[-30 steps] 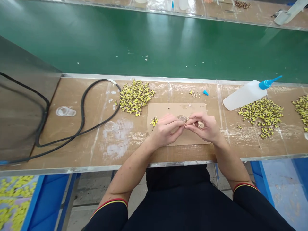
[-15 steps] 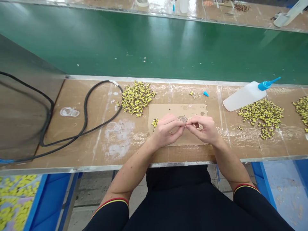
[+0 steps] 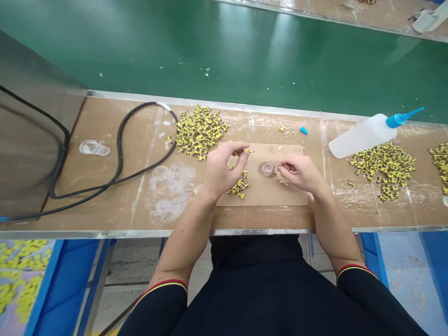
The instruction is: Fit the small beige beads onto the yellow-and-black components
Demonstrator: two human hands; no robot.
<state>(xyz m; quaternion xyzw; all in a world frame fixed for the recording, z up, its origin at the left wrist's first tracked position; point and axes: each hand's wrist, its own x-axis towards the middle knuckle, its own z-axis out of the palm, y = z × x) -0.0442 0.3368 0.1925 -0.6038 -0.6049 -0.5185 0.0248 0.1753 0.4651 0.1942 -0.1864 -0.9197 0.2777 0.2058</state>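
Observation:
My left hand (image 3: 226, 170) is raised over the left part of a cardboard sheet (image 3: 261, 197). A small yellow-and-black piece (image 3: 249, 152) shows at its thumb and fingertips. Under and beside that hand lies a small cluster of similar yellow-and-black pieces (image 3: 240, 187). My right hand (image 3: 299, 171) has its fingers pinched together at a little pile of tiny beige pieces (image 3: 281, 177); what is between the fingertips is too small to make out. Between the hands stands a small clear round dish (image 3: 268, 169).
A large heap of yellow-and-black pieces (image 3: 199, 133) lies back left, beside a looped black cable (image 3: 121, 154). At right, a white squeeze bottle (image 3: 364, 135) with a blue nozzle leans over another heap (image 3: 385, 165). A blue cap (image 3: 303, 130) lies behind the sheet.
My hands were together at the fingertips over the sheet and have come apart. The left moved left and up to a yellow piece; the right is at the beige pile. The view has shifted slightly.

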